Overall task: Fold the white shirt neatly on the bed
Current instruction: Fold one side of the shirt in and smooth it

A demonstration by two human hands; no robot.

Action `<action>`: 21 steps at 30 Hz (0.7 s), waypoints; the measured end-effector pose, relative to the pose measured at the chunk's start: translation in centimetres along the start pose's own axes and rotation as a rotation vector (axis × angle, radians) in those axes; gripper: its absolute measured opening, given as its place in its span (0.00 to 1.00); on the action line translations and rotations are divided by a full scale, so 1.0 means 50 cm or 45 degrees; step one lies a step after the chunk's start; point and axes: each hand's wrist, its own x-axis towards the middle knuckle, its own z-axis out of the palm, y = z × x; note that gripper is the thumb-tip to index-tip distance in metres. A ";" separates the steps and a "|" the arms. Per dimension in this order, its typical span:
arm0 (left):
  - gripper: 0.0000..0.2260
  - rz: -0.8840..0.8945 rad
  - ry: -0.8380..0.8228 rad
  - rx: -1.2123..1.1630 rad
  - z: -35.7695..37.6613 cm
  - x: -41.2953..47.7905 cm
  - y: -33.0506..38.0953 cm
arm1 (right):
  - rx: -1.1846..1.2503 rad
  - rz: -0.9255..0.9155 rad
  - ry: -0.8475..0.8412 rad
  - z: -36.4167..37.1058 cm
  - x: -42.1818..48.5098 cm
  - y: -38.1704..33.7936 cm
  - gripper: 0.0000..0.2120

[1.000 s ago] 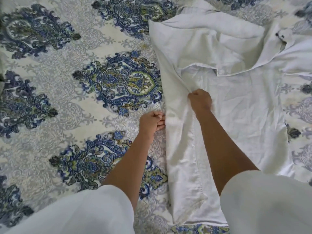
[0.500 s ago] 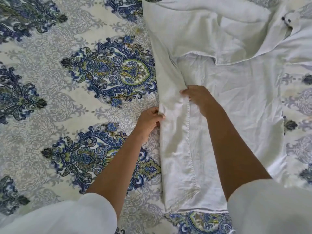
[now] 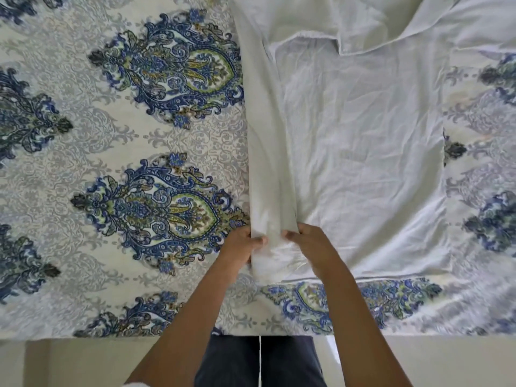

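The white shirt (image 3: 363, 152) lies spread on the bed, its left side folded inward into a long narrow strip that runs from the top of the view down to the hem. At the lower end of that strip, my left hand (image 3: 242, 244) grips the outer folded edge. My right hand (image 3: 310, 241) pinches the strip's inner edge just beside it. The cloth bunches between the two hands. The collar area at the top is rumpled and partly cut off by the frame.
The bed is covered by a cream sheet (image 3: 83, 152) with blue and green paisley medallions. Its near edge (image 3: 111, 335) runs across the bottom, with pale floor below. My dark trousers (image 3: 259, 361) stand against that edge.
Both hands have slid down the folded strip from mid-shirt to the hem corner, coming close together. The view has pulled back, and the bed edge and floor now show.
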 end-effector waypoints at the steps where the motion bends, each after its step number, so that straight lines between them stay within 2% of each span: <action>1: 0.07 -0.015 0.030 -0.027 -0.002 -0.007 -0.019 | 0.040 0.007 0.003 0.007 -0.004 0.018 0.13; 3: 0.05 -0.005 0.113 -0.092 -0.001 -0.022 -0.042 | -0.018 -0.025 0.053 0.017 -0.015 0.042 0.13; 7: 0.06 0.173 0.259 -0.103 0.028 -0.049 -0.065 | -0.129 -0.089 0.045 0.011 -0.037 0.058 0.14; 10: 0.13 0.256 0.282 -0.163 0.056 -0.066 -0.079 | -0.156 -0.090 0.109 -0.014 -0.037 0.084 0.14; 13: 0.11 0.248 0.342 -0.135 0.062 -0.060 -0.083 | -0.246 -0.066 0.008 -0.021 -0.040 0.104 0.09; 16: 0.10 0.156 0.290 -0.153 0.047 -0.057 -0.084 | -0.265 -0.100 -0.020 -0.018 -0.045 0.109 0.05; 21: 0.15 0.169 0.123 -0.139 0.020 -0.062 -0.096 | -0.229 -0.099 -0.013 -0.017 -0.041 0.118 0.04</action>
